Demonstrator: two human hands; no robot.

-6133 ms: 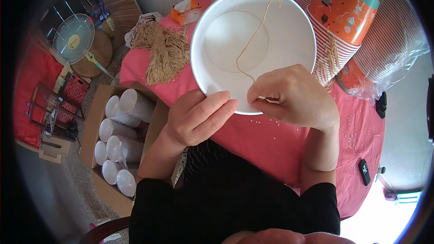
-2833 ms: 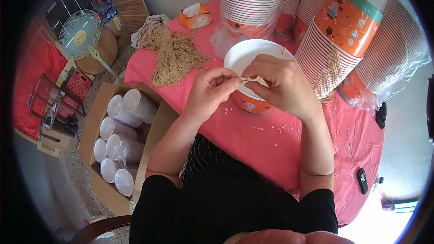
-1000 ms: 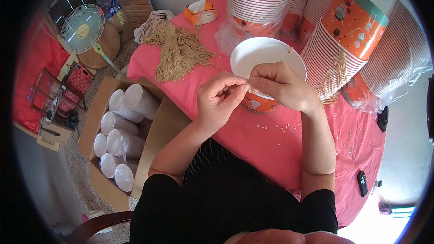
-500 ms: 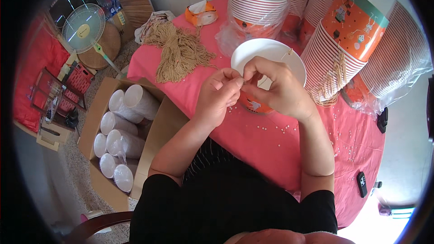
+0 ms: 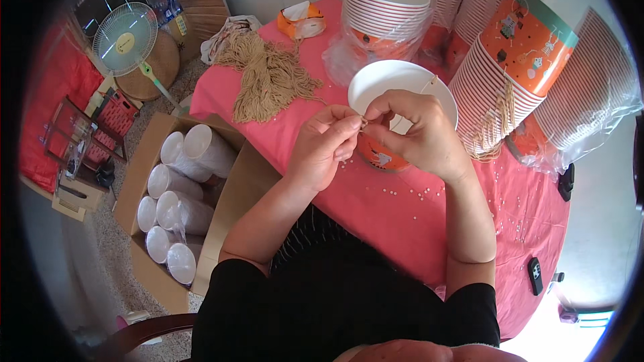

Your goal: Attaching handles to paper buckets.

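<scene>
My left hand and my right hand meet fingertip to fingertip, both pinching a short bit of tan cord. Most of that cord is hidden by the fingers. Directly behind and below them stands a paper bucket, white inside and orange with printed figures outside. A piece of cord shows at the bucket's far right inner wall. To the left on the table lies a loose bundle of tan cords.
The pink-covered table carries scattered small white discs. Nested buckets in plastic stand behind; another stack has cords hanging from it. A carton of wrapped white cups is at left. A black remote lies at right.
The fingertips have shifted slightly, and more of the tan cord now shows between them. Both hands stay together in front of the bucket.
</scene>
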